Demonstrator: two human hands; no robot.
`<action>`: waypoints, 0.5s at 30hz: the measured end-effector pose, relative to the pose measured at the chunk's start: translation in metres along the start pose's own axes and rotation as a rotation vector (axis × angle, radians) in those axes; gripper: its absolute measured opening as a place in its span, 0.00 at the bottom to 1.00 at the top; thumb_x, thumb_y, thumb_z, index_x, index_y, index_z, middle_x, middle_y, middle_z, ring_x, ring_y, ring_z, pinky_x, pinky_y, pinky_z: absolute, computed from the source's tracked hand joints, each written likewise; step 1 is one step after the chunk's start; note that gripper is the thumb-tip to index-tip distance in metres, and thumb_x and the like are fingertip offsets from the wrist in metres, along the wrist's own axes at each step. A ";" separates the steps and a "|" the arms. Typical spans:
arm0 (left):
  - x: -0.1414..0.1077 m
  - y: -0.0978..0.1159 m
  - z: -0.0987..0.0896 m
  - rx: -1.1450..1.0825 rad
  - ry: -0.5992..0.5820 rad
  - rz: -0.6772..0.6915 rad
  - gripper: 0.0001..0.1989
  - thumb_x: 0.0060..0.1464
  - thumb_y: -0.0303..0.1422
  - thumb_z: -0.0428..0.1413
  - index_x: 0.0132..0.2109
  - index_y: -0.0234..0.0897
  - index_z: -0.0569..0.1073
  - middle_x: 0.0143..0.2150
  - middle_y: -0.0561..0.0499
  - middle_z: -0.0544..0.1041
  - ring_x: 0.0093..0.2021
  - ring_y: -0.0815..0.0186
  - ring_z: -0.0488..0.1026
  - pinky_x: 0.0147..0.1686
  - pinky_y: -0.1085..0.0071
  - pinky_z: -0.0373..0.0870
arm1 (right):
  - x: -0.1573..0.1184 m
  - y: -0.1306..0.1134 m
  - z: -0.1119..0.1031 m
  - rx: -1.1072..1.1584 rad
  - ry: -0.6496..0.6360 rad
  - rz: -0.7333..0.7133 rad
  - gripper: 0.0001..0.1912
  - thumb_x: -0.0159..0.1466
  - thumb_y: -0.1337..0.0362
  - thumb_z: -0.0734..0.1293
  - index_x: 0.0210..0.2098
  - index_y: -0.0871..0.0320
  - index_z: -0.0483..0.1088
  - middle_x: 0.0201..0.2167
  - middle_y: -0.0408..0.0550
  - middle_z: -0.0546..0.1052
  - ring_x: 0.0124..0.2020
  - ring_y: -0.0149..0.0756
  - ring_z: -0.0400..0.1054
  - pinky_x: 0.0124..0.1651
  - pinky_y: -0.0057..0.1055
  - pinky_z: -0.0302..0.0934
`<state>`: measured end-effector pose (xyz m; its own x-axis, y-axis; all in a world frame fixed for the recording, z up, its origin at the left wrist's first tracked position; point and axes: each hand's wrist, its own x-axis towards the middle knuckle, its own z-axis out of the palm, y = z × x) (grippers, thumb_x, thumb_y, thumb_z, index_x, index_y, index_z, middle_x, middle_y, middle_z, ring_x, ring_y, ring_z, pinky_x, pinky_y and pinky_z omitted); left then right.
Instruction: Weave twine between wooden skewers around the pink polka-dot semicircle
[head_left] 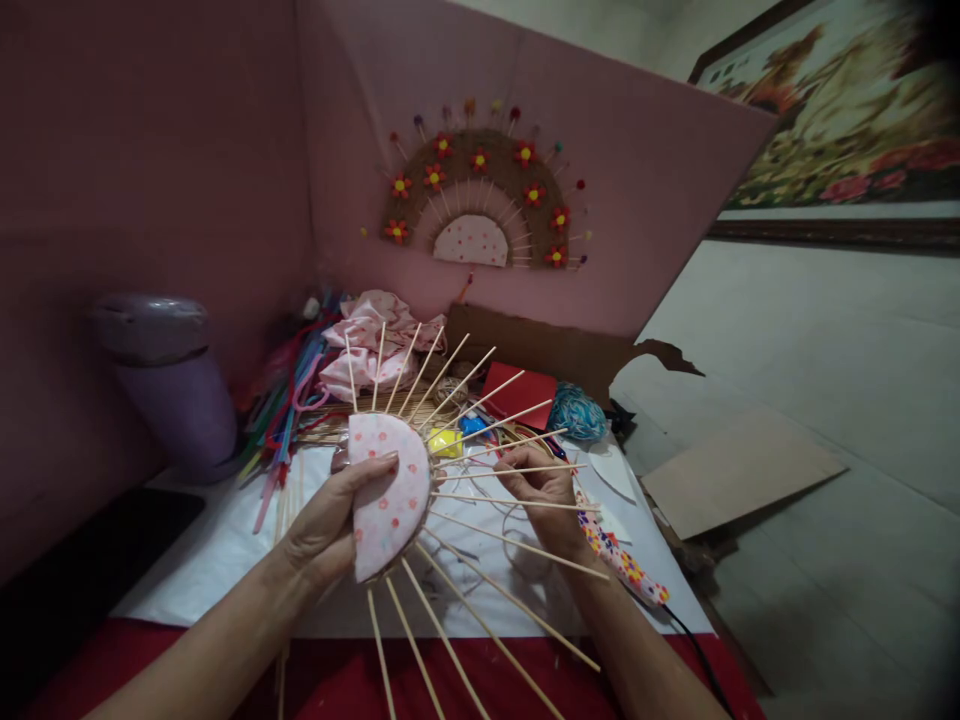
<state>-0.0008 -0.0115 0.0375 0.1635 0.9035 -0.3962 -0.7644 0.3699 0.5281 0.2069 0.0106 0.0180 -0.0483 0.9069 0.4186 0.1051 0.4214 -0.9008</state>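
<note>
My left hand (330,515) grips a half-circle piece (390,500) covered in pale pink cloth with small red-orange prints, thumb on its front face. Thin wooden sticks (499,545) fan out from its curved edge, pointing up, right and down toward me. Among the sticks on the right side, my right hand (544,490) has its fingers pinched together. One stick crosses right by those fingertips; whether they hold it or a fine strand is not clear. Thin grey string (517,535) lies in loops below, on the white table cover (247,560).
A flower-patterned glue gun (622,555) with a cord lies at right. Behind are a blue yarn ball (577,412), a red card (519,393), crumpled pink cloth (375,335) and colourful pipe cleaners (289,410). A purple tumbler (169,390) stands left. A finished-looking half-round decoration (480,185) hangs on the pink panel.
</note>
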 end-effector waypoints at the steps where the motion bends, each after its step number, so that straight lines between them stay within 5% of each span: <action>1: 0.000 0.000 0.000 0.005 -0.001 0.001 0.09 0.45 0.19 0.52 0.37 0.28 0.71 0.25 0.44 0.78 0.24 0.60 0.75 0.26 0.65 0.74 | -0.001 0.000 0.000 0.008 -0.006 0.000 0.08 0.53 0.61 0.67 0.23 0.58 0.67 0.19 0.39 0.64 0.21 0.26 0.56 0.24 0.24 0.52; 15: 0.001 0.000 -0.004 0.003 -0.011 0.032 0.09 0.46 0.18 0.52 0.37 0.28 0.71 0.27 0.44 0.78 0.25 0.62 0.76 0.28 0.66 0.74 | -0.005 0.001 0.003 -0.006 -0.005 0.056 0.09 0.54 0.61 0.66 0.22 0.59 0.64 0.16 0.38 0.60 0.19 0.25 0.52 0.21 0.24 0.48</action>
<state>-0.0029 -0.0117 0.0346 0.1457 0.9172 -0.3708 -0.7672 0.3414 0.5430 0.2043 0.0069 0.0143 -0.0475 0.9289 0.3672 0.1138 0.3703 -0.9219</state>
